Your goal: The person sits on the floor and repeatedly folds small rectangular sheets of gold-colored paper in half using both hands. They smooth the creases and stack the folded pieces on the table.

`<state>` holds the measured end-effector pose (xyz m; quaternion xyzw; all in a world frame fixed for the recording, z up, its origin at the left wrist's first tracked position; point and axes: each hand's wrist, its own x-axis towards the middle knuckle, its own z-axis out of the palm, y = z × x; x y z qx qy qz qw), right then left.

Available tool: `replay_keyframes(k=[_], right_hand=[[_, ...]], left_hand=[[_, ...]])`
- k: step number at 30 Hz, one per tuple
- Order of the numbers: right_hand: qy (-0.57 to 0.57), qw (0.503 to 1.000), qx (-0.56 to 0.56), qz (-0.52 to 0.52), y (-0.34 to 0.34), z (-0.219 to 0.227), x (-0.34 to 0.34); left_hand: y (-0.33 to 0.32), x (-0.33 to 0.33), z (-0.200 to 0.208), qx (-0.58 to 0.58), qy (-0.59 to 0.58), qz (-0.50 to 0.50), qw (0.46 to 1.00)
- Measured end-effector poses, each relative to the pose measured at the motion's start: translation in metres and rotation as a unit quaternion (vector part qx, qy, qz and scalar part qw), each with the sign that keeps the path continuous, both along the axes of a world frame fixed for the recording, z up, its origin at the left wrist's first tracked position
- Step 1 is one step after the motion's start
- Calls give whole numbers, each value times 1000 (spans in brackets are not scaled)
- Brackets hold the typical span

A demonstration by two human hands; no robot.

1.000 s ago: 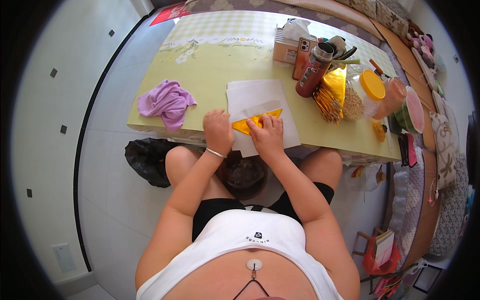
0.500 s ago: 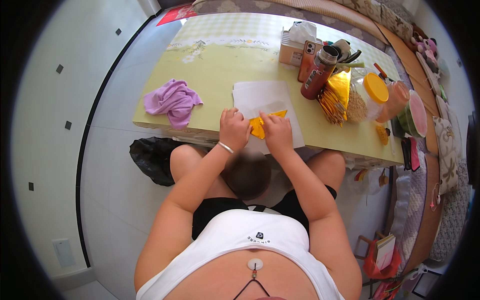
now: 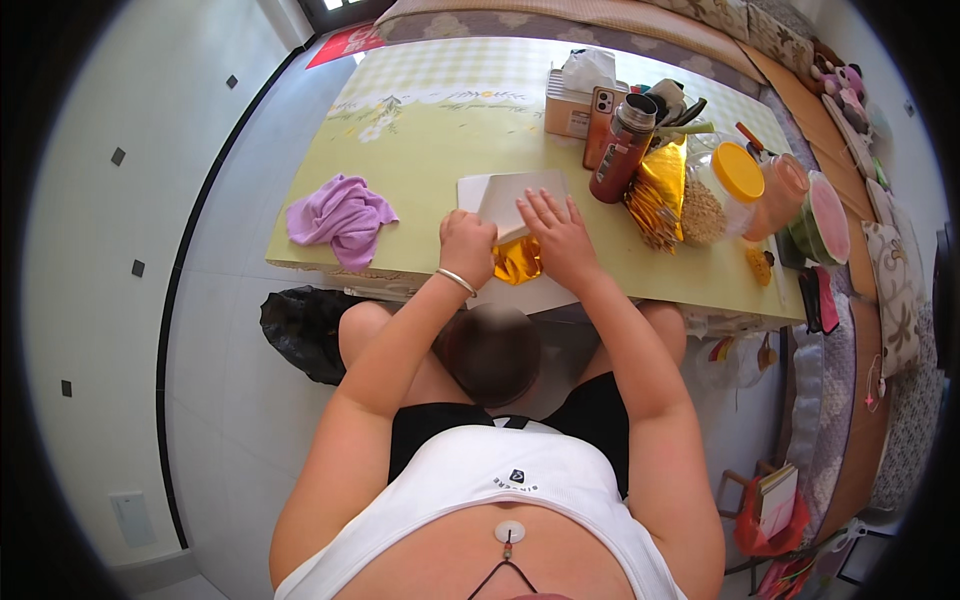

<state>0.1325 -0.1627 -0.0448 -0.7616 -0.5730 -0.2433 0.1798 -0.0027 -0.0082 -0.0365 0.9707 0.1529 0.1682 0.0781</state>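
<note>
A piece of shiny gold foil paper [image 3: 517, 262] lies between my hands near the front edge of the table. Just above it a pale grey-white sheet [image 3: 505, 203] slants up; whether it is joined to the foil I cannot tell. My left hand [image 3: 468, 246] is closed at the left edge of the foil, thumb side toward it, fingertips partly hidden. My right hand [image 3: 560, 238] lies with fingers stretched out over the right side of the pale sheet and foil. Beneath both is a white paper sheet [image 3: 545, 294].
A crumpled purple cloth [image 3: 342, 220] lies to the left. On the right stand a dark red flask [image 3: 618, 155], a phone [image 3: 598, 125], a stack of gold foil [image 3: 660, 190], a yellow-lidded jar [image 3: 738, 172] and a cut watermelon [image 3: 828, 220]. A black bag [image 3: 308, 335] sits below the table.
The narrow gold strip pinched by both hands now shows as a wider piece, with a pale sheet slanting above it. My right hand has opened and flattened; the left stays closed.
</note>
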Motion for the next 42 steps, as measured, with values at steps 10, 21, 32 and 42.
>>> replay_keyframes(k=[10,21,32,42], right_hand=[[82,985,-136,62,-27,-29,9],[203,970,-127,31,-46,-28,19],[270,959,39,71,-37,-17,24],[657,685,300,91,-25,-24,4]], left_hand=[[-36,-27,-34,150,-103,-95,979],[-23,-49,-33,109,-120,-28,986],[5,-41,-19,-1,-129,-36,991],[21,-42,-23,-625,-255,82,733]])
